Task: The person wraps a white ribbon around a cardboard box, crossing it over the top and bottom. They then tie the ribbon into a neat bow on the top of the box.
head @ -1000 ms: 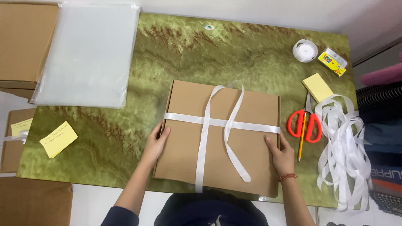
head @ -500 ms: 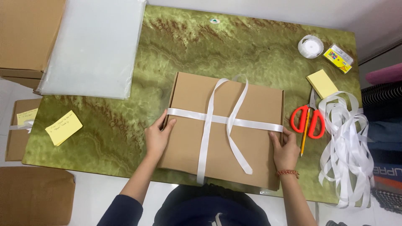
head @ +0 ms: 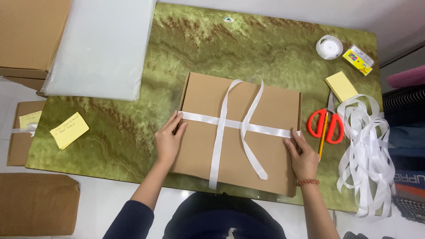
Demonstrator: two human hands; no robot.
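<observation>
On the green marbled tabletop [head: 133, 128], near its front edge: flat cardboard box [head: 239, 132], likely light and stiff, crossed by slippery white ribbon [head: 230, 126], left hand [head: 168, 141] and right hand [head: 303, 157] open-palmed, steadying its side edges.

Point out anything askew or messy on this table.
The white ribbon on the cardboard box lies loose, its long strands crossing crookedly with no knot visible. Beside the scissors, a ribbon heap spills tangled over the table edge.

Plain brown box [head: 201, 132] with white ribbon [head: 241, 126] — green marbled table [head: 199, 44] — red-handled scissors [head: 326, 127], yellow notepad [head: 341, 86].
</observation>
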